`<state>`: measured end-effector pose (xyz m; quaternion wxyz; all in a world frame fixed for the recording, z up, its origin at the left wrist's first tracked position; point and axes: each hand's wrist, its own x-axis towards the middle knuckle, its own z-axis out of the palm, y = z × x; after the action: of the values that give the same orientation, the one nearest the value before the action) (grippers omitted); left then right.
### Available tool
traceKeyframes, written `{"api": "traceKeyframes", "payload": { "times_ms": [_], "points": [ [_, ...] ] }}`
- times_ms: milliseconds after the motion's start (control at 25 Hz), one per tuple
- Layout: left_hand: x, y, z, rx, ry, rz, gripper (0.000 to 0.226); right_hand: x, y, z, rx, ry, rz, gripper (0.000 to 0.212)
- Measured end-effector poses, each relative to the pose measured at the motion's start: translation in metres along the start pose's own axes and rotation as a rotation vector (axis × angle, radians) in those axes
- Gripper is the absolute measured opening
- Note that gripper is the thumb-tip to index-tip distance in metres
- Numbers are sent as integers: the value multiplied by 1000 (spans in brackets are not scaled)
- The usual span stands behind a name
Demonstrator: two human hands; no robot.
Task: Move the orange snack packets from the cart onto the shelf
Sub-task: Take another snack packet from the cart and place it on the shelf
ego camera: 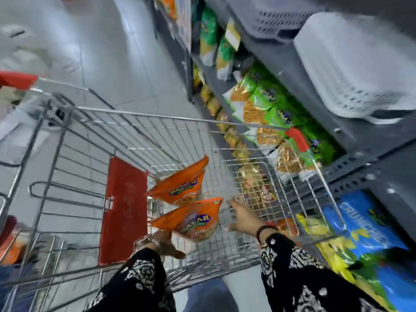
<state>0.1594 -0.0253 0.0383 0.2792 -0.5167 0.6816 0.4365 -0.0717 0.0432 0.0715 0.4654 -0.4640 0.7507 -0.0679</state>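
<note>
Two orange snack packets are inside the wire cart (144, 118). The nearer orange packet (191, 219) is pinched at its lower corner by my left hand (165, 240). The farther orange packet (182, 185) is tilted just behind it; I cannot tell whether it hangs from the same grip. My right hand (240, 218) reaches into the cart to the right of the packets, fingers spread, holding nothing. The grey shelf (351, 167) runs along the right, with green and yellow snack bags (270, 102) on it.
The cart's red child-seat flap (122, 210) stands left of the packets, and a red corner cap (297, 138) sits by the shelf. White plastic baskets (351, 64) fill the upper shelf. Blue and yellow bags (360, 230) lie on the lower shelf. Grey tiled floor (112, 52) stretches ahead.
</note>
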Motion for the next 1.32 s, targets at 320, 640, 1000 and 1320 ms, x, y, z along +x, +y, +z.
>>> {"api": "traceKeyframes", "payload": {
  "times_ms": [320, 640, 1000, 1320],
  "points": [
    [79, -22, 15, -365, 214, 109, 130, 84, -1, 45, 74, -174, -50, 71],
    [84, 4, 14, -697, 472, 81, 71, 90, 8, 51, 113, 22, -6, 28],
    [-32, 117, -22, -683, 469, 564, 77, -39, 16, -47, 304, 306, -34, 34],
    [-152, 281, -1, -627, 352, 1071, 48, -240, 61, -137, 341, 899, -88, 22]
  ]
}}
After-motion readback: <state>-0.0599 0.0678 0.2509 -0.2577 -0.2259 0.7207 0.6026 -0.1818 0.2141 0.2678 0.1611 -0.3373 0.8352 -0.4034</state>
